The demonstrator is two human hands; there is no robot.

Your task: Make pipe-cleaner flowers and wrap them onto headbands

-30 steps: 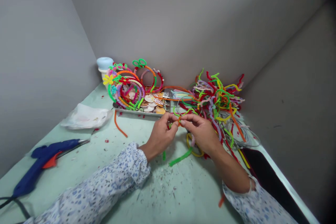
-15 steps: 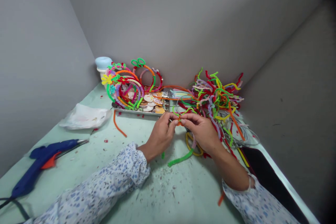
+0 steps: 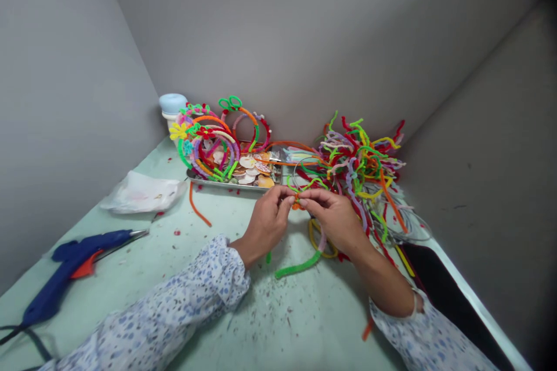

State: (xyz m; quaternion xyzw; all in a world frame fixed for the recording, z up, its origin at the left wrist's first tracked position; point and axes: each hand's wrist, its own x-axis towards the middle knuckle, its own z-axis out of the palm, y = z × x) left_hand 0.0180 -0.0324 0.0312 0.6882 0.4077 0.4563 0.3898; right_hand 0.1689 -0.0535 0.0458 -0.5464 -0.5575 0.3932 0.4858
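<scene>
My left hand [image 3: 270, 217] and my right hand [image 3: 335, 217] meet above the middle of the table, fingertips pinched together. Between them is a small bent orange pipe cleaner [image 3: 296, 205], mostly hidden by the fingers. Bright green pipe cleaner shows just behind the fingertips. Below the hands, a green pipe cleaner end [image 3: 298, 266] with a lilac stretch runs up toward my right hand; whether it joins the orange piece is hidden. A yellow pipe cleaner loop [image 3: 322, 243] lies under my right wrist.
A metal tray [image 3: 230, 186] holds wooden-looking cutouts and pipe-cleaner-wrapped headbands [image 3: 213, 153]. Loose pipe cleaners [image 3: 361, 156] pile up at back right. A blue glue gun [image 3: 73, 269] lies at left near a white plastic bag [image 3: 141, 192]. A dark flat object [image 3: 448, 295] lies along the right edge.
Both hands stay pinched in nearly the same place. The green pipe cleaner end has swung slightly left and down. The whole view has shifted a little.
</scene>
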